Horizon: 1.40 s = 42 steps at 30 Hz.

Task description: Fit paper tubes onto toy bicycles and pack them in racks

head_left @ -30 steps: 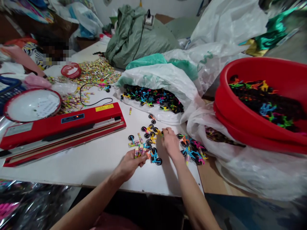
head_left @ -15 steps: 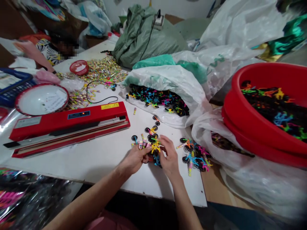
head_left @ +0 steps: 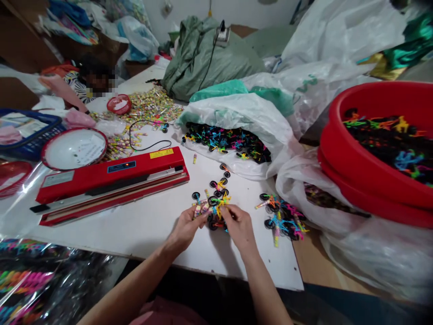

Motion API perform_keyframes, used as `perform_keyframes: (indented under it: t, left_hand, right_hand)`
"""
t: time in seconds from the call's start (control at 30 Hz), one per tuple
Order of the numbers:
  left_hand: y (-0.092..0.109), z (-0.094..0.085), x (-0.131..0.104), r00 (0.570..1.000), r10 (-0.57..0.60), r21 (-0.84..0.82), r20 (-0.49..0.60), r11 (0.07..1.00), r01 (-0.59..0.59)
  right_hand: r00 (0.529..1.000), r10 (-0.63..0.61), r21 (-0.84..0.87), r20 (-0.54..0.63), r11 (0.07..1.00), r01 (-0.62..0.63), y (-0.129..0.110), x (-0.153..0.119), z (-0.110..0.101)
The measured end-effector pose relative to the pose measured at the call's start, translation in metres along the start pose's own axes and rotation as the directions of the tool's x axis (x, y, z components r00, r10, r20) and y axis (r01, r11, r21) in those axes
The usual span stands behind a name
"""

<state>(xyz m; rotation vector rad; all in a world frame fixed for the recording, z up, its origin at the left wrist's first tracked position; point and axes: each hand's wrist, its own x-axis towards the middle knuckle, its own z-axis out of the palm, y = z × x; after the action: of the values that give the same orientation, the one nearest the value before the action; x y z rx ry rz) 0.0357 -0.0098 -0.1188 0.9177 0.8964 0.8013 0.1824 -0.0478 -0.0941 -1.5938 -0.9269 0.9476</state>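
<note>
cluttered white worktable (head_left: 142,225) fills the head view, with sacks and plastic bags heaped along its far side. from where i sit at the feed, both of my hands meet near the front edge, a little right of the table's middle.

my left hand (head_left: 187,228) is curled around a small bunch of wrapped candy sticks (head_left: 202,208); their tips poke out above the fingers, long axes running roughly away from me and slightly right. my right hand (head_left: 239,228) is pinched narrow on a yellow toy bike (head_left: 221,201), held between thumb and forefinger just above the table. the bike's frame lies about crosswise, one black wheel toward the left hand, and it touches the candy bunch or sits just beside it; i cannot tell which. under the hands lies a small cluster of loose bikes (head_left: 218,185) trailing away toward the far side.

to the right of my right hand, apart from it, is a finished-looking pile of bikes with sticks (head_left: 282,216). beyond, an open white bag (head_left: 243,117) spills many more coloured bikes. a red heat sealer (head_left: 111,180) lies to the left, long axis running left to right, slightly tilted. a red basin (head_left: 358,171) of bikes sits at far right. scattered candies (head_left: 152,101) cover the far left of the table, beside a person seated there.
</note>
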Motion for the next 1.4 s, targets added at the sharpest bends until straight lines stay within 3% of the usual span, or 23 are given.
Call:
perform_keyframes:
  t: [0.2, 0.37, 0.5, 0.63, 0.73, 0.87, 0.93, 1.0, 1.07, 1.13, 1.2, 1.23, 1.3, 1.4]
  left_hand:
    - [0.004, -0.008, -0.004, 0.997, -0.073, -0.092, 0.031, 0.993, 0.075]
    - [0.017, -0.015, -0.008, 0.977, -0.179, -0.022, 0.117, 0.983, 0.183]
    - [0.021, -0.015, -0.011, 0.967, -0.195, -0.015, 0.165, 0.980, 0.200]
    - [0.014, -0.016, -0.010, 0.979, -0.137, 0.028, 0.154, 0.991, 0.134]
    - [0.004, -0.015, -0.011, 0.995, -0.041, 0.170, 0.096, 0.985, 0.024]
    - [-0.005, -0.004, -0.014, 0.998, 0.061, 0.315, -0.032, 0.948, -0.048]
    - [-0.004, 0.003, -0.015, 0.998, 0.057, 0.308, -0.033, 0.950, -0.045]
    - [0.001, 0.005, -0.014, 1.000, 0.024, 0.303, 0.013, 0.953, -0.027]
    - [0.006, 0.001, -0.011, 1.000, -0.008, 0.282, 0.025, 0.959, 0.001]
    - [0.009, -0.007, -0.006, 0.999, -0.022, 0.194, -0.024, 0.981, 0.026]
    - [0.008, -0.012, -0.003, 0.998, -0.052, 0.060, -0.046, 0.997, 0.055]
    - [0.008, -0.013, -0.001, 0.997, -0.074, -0.012, -0.034, 0.997, 0.074]
    - [0.008, -0.010, 0.000, 0.992, -0.128, -0.117, 0.017, 0.985, 0.129]
    - [0.013, -0.007, 0.001, 0.984, -0.171, -0.135, 0.043, 0.975, 0.176]
  right_hand:
    - [0.982, 0.141, 0.219, 0.124, 0.962, -0.166, 0.003, -0.007, 0.009]
    - [0.917, 0.212, 0.334, 0.339, 0.884, -0.327, -0.005, -0.010, 0.003]
    - [0.912, 0.233, 0.404, 0.337, 0.840, -0.363, -0.005, -0.013, 0.000]
    - [0.897, 0.278, 0.375, 0.344, 0.835, -0.402, 0.001, -0.014, 0.001]
    - [0.936, 0.263, 0.305, 0.236, 0.894, -0.328, 0.007, -0.014, 0.011]
    - [0.995, 0.098, -0.002, -0.035, 0.995, -0.098, 0.011, -0.016, 0.023]
    - [0.999, 0.047, -0.062, -0.017, 0.997, -0.048, 0.010, -0.016, 0.009]
    - [0.999, 0.012, -0.150, 0.038, 0.989, -0.007, 0.009, -0.012, -0.026]
    - [1.000, 0.000, -0.420, 0.029, 0.907, 0.012, 0.005, -0.003, -0.073]
    - [0.995, 0.049, -0.780, -0.089, 0.617, -0.100, 0.000, 0.010, -0.110]
    - [0.986, 0.022, -0.933, -0.168, 0.320, -0.166, -0.006, 0.028, -0.116]
    - [0.990, -0.020, -0.957, -0.142, 0.258, -0.132, -0.009, 0.037, -0.106]
    - [0.989, -0.136, -0.957, 0.054, 0.274, 0.090, -0.011, 0.059, -0.067]
    - [0.929, -0.167, -0.900, 0.329, 0.240, 0.362, -0.010, 0.094, -0.005]
